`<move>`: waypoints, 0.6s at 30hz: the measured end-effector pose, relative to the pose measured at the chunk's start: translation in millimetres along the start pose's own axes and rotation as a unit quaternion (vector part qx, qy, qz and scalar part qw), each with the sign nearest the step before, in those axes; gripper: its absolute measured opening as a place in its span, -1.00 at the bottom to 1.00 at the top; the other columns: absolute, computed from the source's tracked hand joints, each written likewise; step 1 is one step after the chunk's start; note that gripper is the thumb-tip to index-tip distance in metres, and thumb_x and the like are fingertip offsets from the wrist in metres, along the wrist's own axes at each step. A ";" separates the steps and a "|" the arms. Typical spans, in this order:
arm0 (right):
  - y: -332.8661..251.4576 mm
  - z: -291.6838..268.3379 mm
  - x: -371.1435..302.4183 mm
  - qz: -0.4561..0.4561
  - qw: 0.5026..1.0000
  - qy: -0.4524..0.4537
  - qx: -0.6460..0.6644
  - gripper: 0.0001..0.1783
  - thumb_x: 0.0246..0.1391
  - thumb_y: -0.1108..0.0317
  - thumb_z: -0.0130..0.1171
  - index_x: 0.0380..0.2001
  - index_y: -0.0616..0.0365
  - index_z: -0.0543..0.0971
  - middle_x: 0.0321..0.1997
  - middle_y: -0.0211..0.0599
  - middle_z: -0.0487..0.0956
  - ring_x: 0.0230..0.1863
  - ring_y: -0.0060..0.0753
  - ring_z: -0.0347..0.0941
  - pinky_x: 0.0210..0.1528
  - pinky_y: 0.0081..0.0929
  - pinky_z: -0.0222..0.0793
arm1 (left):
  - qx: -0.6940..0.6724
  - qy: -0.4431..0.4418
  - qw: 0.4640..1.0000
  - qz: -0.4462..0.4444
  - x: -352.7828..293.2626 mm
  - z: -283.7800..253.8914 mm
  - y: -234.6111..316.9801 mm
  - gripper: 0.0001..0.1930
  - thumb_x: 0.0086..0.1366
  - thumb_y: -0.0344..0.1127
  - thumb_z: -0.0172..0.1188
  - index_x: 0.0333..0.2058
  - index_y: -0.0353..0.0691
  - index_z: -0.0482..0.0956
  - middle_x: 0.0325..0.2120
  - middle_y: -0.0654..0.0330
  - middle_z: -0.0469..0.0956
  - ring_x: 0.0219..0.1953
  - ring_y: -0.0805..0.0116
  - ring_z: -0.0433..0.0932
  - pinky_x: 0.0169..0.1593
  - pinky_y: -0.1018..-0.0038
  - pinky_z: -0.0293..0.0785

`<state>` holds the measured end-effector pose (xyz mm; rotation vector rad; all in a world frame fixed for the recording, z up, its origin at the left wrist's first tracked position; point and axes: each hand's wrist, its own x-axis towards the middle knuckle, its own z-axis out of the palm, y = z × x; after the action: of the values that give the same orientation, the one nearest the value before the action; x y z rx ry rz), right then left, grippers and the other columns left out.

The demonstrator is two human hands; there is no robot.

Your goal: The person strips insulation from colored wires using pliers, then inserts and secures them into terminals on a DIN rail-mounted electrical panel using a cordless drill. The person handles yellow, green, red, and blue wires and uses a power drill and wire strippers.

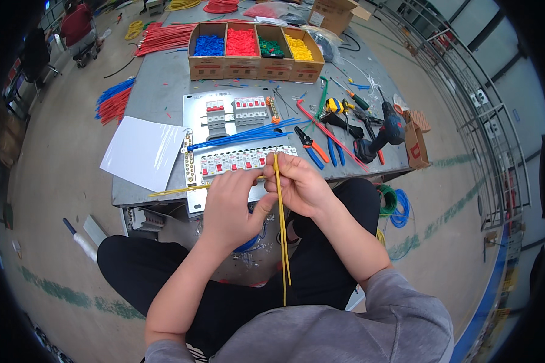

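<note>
head view: here we are, r hand (301,184) up in front of the panel (195,112), thumb + fingertips pinched on yellow wires (283,236) near their top end. they hang down over the lap (224,302), prob held high so the loose ends dangle free of the table (157,85). l hand (231,206) just beside it, fingers curled over a yellow length (178,190) poking out to the left, thumb spread toward the hanging strands; how tight that grip is, can't tell. hands close together, likely for control at 1 spot.

blue wires (242,138) lie across the panel btwn upper + lower breakers (248,162), prob parked for easy reach. box (242,68) w/ 4 compartments at the back, small bits (241,43) sorted by colour, presumably to avoid mix-ups. drill (393,124) + pliers-type tool (307,140) off to the r, likely leaving working room.

and the yellow wires' look: thin, bright, mostly straight, 2 or more strands, close up top, splaying a bit lower, ends uneven. side length's the same yellow, nearly level; any join's hidden by fingers.
</note>
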<state>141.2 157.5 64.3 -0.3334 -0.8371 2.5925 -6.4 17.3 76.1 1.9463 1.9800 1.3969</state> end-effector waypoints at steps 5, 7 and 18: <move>2.2 13.0 -3.0 -0.022 0.996 0.052 -0.076 -0.70 0.50 0.18 0.17 -0.02 0.23 0.60 -0.18 -0.28 0.69 -0.40 -0.64 0.39 -0.12 -0.51 0.46 | 0.025 0.003 1.000 -0.013 7.4 5.8 16.6 -0.56 0.18 -0.09 0.50 -0.09 -0.23 0.60 -0.33 0.17 0.58 -0.18 0.09 0.55 0.05 0.21 0.37; -0.2 20.3 -7.8 -0.046 0.992 0.062 -0.102 -0.70 0.50 0.17 0.18 -0.03 0.23 0.60 -0.20 -0.29 0.68 -0.40 -0.63 0.38 -0.12 -0.50 0.43 | 0.023 0.000 0.999 -0.027 10.6 5.8 25.1 -0.61 0.15 -0.13 0.49 -0.15 -0.21 0.59 -0.36 0.19 0.55 -0.20 0.12 0.54 0.05 0.20 0.38; -23.2 47.7 -41.0 -0.035 0.997 -0.065 -0.030 -0.70 0.49 0.15 0.19 -0.26 0.16 0.57 -0.23 -0.39 0.53 -0.33 -0.62 0.24 -0.18 -0.58 0.24 | 0.141 -0.077 0.982 0.096 25.1 -52.9 65.4 -0.72 0.15 -0.39 0.44 -0.15 -0.18 0.65 -0.43 0.25 0.54 -0.31 0.20 0.54 -0.08 0.27 0.45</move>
<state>168.6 132.7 120.2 -0.1499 -0.9543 2.5505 8.4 -3.7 160.0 2.3409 2.0587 1.0005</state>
